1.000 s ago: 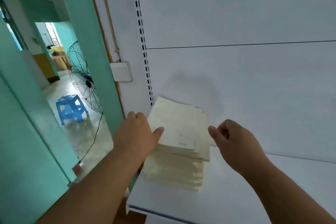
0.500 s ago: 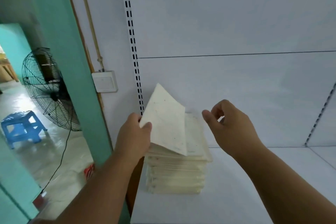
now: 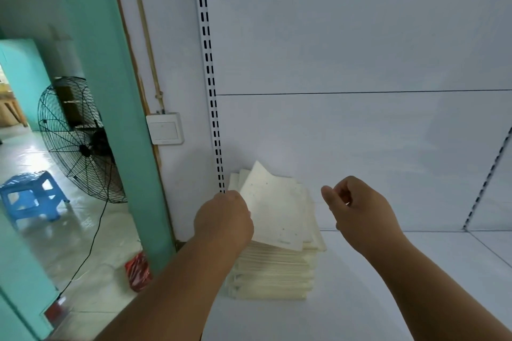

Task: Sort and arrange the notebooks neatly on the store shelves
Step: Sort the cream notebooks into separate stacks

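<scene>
Two bare hands worked over one stack of thin cream-coloured notebooks point(image 3: 273, 271) that sat on the white metal store shelf point(image 3: 374, 285), pushed into its back left corner against the white back panel point(image 3: 346, 147) and just beside the slotted white upright rail point(image 3: 212, 97). The left hand point(image 3: 223, 219) was on the stack's left side and gripped the left edge of the top cream notebook point(image 3: 274, 210), which it held tilted, its far corner raised toward the panel and its near right corner resting low on the pile; the fingers themselves were hidden behind the back of the hand, so how they closed on the cover could not be told. The right hand point(image 3: 357, 210) hovered to the right of the stack, near it but not touching, empty, with thumb and forefinger a little apart and the other fingers curled in. From that hand the lifted notebook lay leftward, its free right edge facing the waiting fingers. The left hand was the nearer, already in contact; the right would probably need only to travel left to take the open edge.
</scene>
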